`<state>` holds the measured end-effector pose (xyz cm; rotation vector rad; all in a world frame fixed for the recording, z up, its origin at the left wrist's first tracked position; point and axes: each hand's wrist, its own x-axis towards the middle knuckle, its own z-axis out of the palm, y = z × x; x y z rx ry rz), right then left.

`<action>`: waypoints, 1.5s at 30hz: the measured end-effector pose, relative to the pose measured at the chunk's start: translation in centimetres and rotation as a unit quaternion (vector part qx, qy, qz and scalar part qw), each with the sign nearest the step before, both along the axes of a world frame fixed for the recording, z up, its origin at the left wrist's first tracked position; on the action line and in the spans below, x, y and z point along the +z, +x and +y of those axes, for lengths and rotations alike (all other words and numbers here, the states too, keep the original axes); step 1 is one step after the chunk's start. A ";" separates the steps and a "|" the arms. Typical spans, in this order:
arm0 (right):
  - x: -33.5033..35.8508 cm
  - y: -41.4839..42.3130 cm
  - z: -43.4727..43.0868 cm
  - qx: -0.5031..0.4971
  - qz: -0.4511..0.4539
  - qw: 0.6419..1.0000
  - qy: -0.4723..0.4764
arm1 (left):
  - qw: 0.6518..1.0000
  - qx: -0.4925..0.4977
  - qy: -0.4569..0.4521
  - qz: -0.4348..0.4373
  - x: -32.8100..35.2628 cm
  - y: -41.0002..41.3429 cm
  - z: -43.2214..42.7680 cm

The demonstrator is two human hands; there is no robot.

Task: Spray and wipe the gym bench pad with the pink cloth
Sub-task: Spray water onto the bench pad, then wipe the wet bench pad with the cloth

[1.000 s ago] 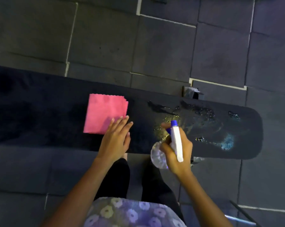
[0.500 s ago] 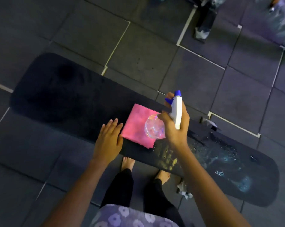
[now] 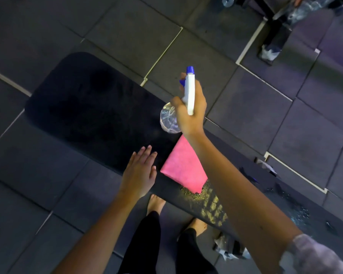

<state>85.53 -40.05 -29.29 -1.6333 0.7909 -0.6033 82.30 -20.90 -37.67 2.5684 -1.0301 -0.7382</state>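
Desk [image 3: 83, 107]: matt black padding, wet-speckled behind the right hand [image 3: 196, 119]. Cloth [image 3: 183, 167]: pink matt fabric. Spray bottle [image 3: 168, 119]: clear glossy plastic, white head. Floor [image 3: 245, 107]: matt grey tiles.

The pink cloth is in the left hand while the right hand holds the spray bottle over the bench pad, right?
No. The pink cloth lies on the bench pad, with the left hand open beside it, not holding it; the head view shows this. The right hand does hold the spray bottle over the pad.
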 end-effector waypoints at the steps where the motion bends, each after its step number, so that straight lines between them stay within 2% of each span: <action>1: -0.6 0.3 0.2 0.004 0.000 1.000 -0.001 | 1.000 -0.002 -0.001 0.002 -0.2 0.0 0.2; 7: -3.6 0.5 1.0 0.050 0.028 0.998 0.011 | 1.000 -0.006 -0.009 0.008 -1.0 -1.1 1.0; 10: -4.8 -0.3 0.4 0.053 0.087 0.995 0.025 | 1.000 -0.002 -0.014 0.007 -0.9 -1.6 1.0; 13: -5.9 -2.0 0.0 0.115 0.138 0.984 0.007 | 0.999 0.004 -0.030 0.009 -0.8 -2.0 0.9; 15: -6.8 -3.9 0.1 0.129 0.172 0.976 -0.027 | 0.999 0.001 -0.032 0.003 -0.9 -2.4 0.7; 18: -7.5 -8.4 1.6 0.101 0.193 0.966 -0.136 | 1.000 -0.002 -0.029 -0.011 -0.9 -2.5 0.6; 20: -8.6 -12.8 3.1 0.172 0.221 0.934 -0.223 | 0.999 -0.004 -0.026 -0.020 -1.0 -2.7 0.7; 23: -10.4 -18.4 4.5 0.323 0.341 0.819 -0.329 | 0.999 -0.017 -0.017 -0.036 -1.0 -2.9 0.9; 24: -10.7 -19.3 4.4 0.343 0.357 0.795 -0.351 | 0.999 -0.024 -0.012 -0.040 -1.0 -3.0 0.9; 25: -10.7 -19.6 3.9 0.348 0.350 0.790 -0.365 | 0.998 -0.034 -0.008 -0.043 -1.0 -3.1 0.7; 27: -10.5 -19.4 2.5 0.339 0.305 0.817 -0.353 | 0.997 -0.058 -0.011 -0.050 -0.7 -3.7 0.2; 29: -9.8 -19.2 0.4 0.357 0.268 0.845 -0.296 | 0.996 -0.078 -0.016 -0.045 -0.3 -4.5 -0.6; 33: -6.7 -22.2 -4.2 0.365 0.260 0.855 -0.262 | 0.995 -0.087 -0.048 -0.023 0.5 -6.6 -3.2; 39: -2.2 -31.8 -9.7 0.150 0.243 0.921 -0.264 | 0.986 -0.136 -0.099 0.006 0.7 -11.0 -7.8; 42: -2.1 -36.1 -10.3 0.069 0.282 0.918 -0.271 | 0.980 -0.173 -0.098 0.008 0.1 -13.2 -9.8; 44: -3.3 -37.9 -9.5 0.133 0.350 0.898 -0.232 | 0.977 -0.194 -0.091 0.006 -0.3 -14.5 -11.1; 45: -4.0 -38.4 -8.9 0.198 0.399 0.873 -0.199 | 0.976 -0.200 -0.086 0.006 -0.6 -15.1 -11.7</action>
